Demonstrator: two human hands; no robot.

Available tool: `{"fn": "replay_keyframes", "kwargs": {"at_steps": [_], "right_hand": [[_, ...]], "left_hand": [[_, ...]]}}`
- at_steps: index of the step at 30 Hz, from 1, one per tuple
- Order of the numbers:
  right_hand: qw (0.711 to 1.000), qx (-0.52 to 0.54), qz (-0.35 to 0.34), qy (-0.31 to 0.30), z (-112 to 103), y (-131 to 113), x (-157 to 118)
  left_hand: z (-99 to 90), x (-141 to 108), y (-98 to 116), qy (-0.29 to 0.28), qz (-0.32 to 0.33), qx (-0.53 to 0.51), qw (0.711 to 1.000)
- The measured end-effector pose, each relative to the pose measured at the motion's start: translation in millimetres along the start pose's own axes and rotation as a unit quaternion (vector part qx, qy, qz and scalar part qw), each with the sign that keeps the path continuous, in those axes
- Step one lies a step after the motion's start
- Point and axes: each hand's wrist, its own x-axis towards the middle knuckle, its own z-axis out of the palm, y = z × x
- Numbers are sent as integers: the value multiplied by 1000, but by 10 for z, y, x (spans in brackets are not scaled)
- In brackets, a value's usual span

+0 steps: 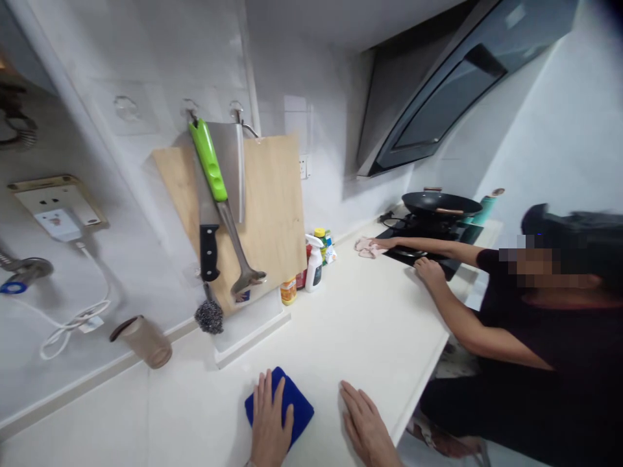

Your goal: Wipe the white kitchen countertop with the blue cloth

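Observation:
My left hand (270, 421) lies flat with its fingers apart on a folded blue cloth (300, 410), which rests on the white countertop (195, 415). To its right, my right hand (364, 421) rests palm down on the bare counter near the front edge, fingers stretched out and holding nothing. The cloth does not touch my right hand. A wooden cutting board (272, 207) hangs on the wall beyond, with a cleaver, a black-handled knife (209, 253) and a green-handled utensil (209, 159) in front of it.
On the right, a person (525, 311) in dark clothes presses a pink cloth (368, 247) on the counter beside a stove with a black wok (440, 204). A spray bottle (314, 266) and other bottles stand by the wall. A brown cup (146, 342) is at left.

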Motion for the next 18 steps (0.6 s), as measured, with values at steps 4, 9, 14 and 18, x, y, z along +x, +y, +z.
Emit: {"fn": "replay_keyframes", "kwargs": {"at_steps": [4, 9, 14, 18], "right_hand": [[999, -31, -23, -20, -63, 69, 49], [995, -52, -82, -3, -51, 127, 101], [992, -60, -110, -13, 13, 230, 89], [993, -32, -108, -42, 6, 301, 131]], "left_hand": [[236, 30, 177, -17, -18, 38, 999], [346, 14, 121, -12, -35, 68, 997], [362, 26, 62, -28, -55, 53, 997], [341, 35, 38, -29, -70, 24, 997]]}}
